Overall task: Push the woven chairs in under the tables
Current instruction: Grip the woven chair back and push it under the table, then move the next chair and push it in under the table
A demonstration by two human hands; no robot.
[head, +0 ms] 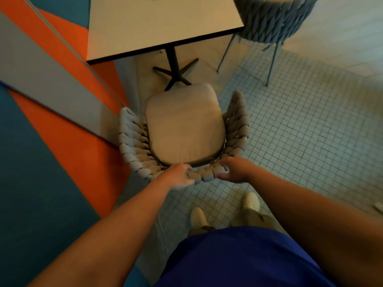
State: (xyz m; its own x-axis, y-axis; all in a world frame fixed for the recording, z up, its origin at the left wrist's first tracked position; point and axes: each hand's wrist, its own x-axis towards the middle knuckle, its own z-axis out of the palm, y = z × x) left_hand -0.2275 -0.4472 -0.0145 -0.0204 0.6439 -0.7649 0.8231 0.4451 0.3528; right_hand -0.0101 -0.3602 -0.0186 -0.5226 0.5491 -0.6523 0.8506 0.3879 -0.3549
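Note:
A woven chair (132, 139) with a thick grey rope back and a pale seat cushion (184, 125) stands directly in front of me, its seat facing a square cream table (145, 27). The cushion's front edge lies near the table's black cross foot (176, 73), short of the tabletop. My left hand (179, 176) grips the top of the woven backrest at its middle. My right hand (233, 169) holds the same rim just to the right.
A second woven chair (271, 19) stands at the table's far right side on thin metal legs. A wall with orange, grey and blue panels (51, 100) runs close along the left. My two feet (223, 212) stand on small-tiled floor behind the chair.

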